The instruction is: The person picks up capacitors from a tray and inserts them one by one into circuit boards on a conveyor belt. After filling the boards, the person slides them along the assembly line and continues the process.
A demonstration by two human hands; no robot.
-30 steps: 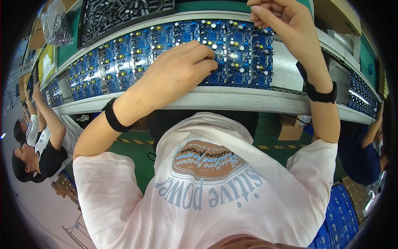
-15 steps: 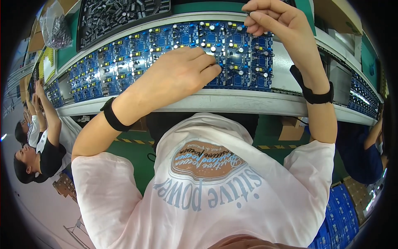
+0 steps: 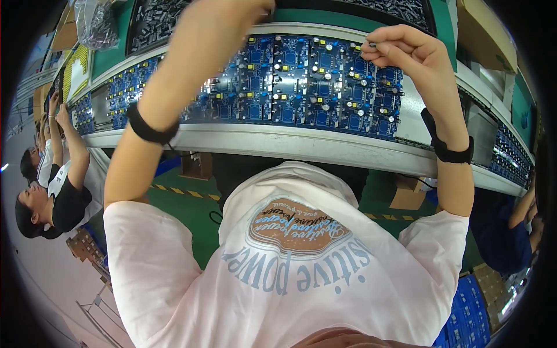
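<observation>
A panel of blue circuit boards, set with yellow, white and blue parts, lies on the conveyor line before me. Over its far right end, my right hand is closed in a pinch on a small dark electronic component. My left hand reaches across the boards toward the far side, by the black trays. Motion smears it and the top edge cuts it, so its fingers are unclear. Loose dark cylindrical components fill the left black tray; small dark parts lie in the right black tray.
A clear plastic bag of parts sits at the far left. The pale metal rail runs between me and the boards. A cardboard box stands at the far right. Co-workers work along the line on the left; another person is right.
My left hand has gone from over the boards up to the far trays. My right hand has come down nearer the boards, still pinching. The view has shifted slightly.
</observation>
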